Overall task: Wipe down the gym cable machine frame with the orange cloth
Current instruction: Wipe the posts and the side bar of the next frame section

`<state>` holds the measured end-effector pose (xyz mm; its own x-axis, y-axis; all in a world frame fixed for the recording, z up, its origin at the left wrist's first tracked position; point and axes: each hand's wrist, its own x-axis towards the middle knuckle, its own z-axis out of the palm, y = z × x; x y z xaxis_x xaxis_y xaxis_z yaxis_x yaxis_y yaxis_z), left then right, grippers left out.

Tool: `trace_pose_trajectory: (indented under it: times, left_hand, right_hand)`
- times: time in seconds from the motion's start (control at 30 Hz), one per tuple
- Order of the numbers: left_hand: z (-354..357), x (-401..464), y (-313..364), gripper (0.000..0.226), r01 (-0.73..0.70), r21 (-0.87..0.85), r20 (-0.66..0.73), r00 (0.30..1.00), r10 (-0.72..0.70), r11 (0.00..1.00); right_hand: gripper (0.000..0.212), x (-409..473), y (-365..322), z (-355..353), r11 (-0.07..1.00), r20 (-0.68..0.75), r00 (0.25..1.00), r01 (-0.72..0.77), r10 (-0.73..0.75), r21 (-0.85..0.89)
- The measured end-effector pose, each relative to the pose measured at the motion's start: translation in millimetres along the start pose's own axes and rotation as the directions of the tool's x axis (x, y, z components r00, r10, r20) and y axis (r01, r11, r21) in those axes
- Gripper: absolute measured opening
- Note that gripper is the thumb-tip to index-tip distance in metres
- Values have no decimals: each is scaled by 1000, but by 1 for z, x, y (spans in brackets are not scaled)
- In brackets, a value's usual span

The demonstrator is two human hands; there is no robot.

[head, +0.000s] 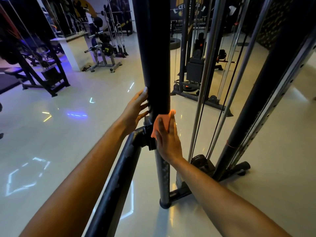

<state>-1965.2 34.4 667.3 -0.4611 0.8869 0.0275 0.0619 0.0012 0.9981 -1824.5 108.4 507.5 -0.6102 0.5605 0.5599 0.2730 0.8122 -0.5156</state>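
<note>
— Orange cloth [160,124]: where was it?
— Pressed flat under the right hand [168,141], fingers straight, against the upright post [154,57] at its joint.
— The left hand [135,111]?
— Open, fingers resting on the post, apparently steadying.

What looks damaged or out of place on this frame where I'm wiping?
The paint looks worn: pale scuffed patches mottle the angled tube and the lower post beneath the orange cloth. The upper post looks evenly black. Nothing appears bent or spilled.
</note>
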Motion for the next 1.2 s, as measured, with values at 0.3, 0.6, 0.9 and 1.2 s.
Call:
trace_pose_trajectory:
  times: [0.3, 0.6, 0.9, 1.2]
  left_hand:
    - [4, -2, 2, 63, 24, -3, -34, 999, -24, 1000]
    - [26, -18, -16, 50, 13, 6, -193, 981, -12, 1000]
    - [49, -55, -73, 40, -20, -26, -410, 912, 7, 999]
    - [80, -82, -166, 20, 108, 35, -593, 803, -66, 993]
  right_hand:
    - [68, 41, -13, -17, 995, -62, 998, -4, 10, 97]
    - [75, -10, 31, -6, 988, 121, 993, -4, -15, 156]
    - [96, -14, 37, 4, 967, 82, 996, -1, -21, 255]
    - [81, -25, 54, 20, 971, 98, 995, -19, -4, 238]
